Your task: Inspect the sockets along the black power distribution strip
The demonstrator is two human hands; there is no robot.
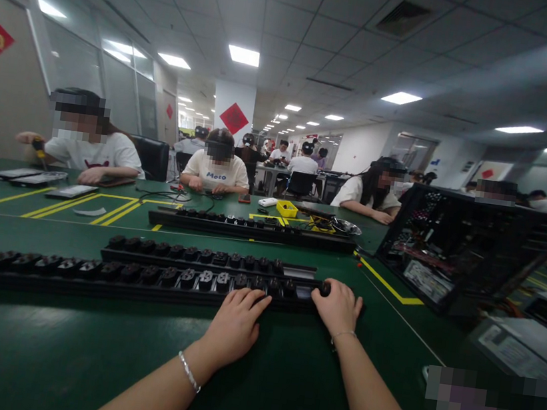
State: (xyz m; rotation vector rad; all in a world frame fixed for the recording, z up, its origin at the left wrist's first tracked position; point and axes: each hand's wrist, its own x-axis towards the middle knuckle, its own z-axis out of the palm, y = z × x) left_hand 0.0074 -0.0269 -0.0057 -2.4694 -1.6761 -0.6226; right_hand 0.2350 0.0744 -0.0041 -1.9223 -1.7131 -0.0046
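Observation:
A long black power track (105, 290) lies across the table in front of me, with a row of round black socket modules (149, 275) along it. My left hand (236, 321) rests at its near edge, right of the middle, with the fingers hooked over the front wall. At the track's right end, my right hand (341, 307) pinches a round black socket module (325, 288) between thumb and fingers. Whether that module touches the track is hidden by the hand. Just behind lies a second power track (299, 271), also holding socket modules, with a bare stretch at its right.
Farther back lies a third track (250, 231). An open computer case (428, 252) stands at the right, near a metal box (521, 348). A yellow tray (286, 209) sits across the table. Co-workers sit opposite, including a person in a white shirt (216, 170).

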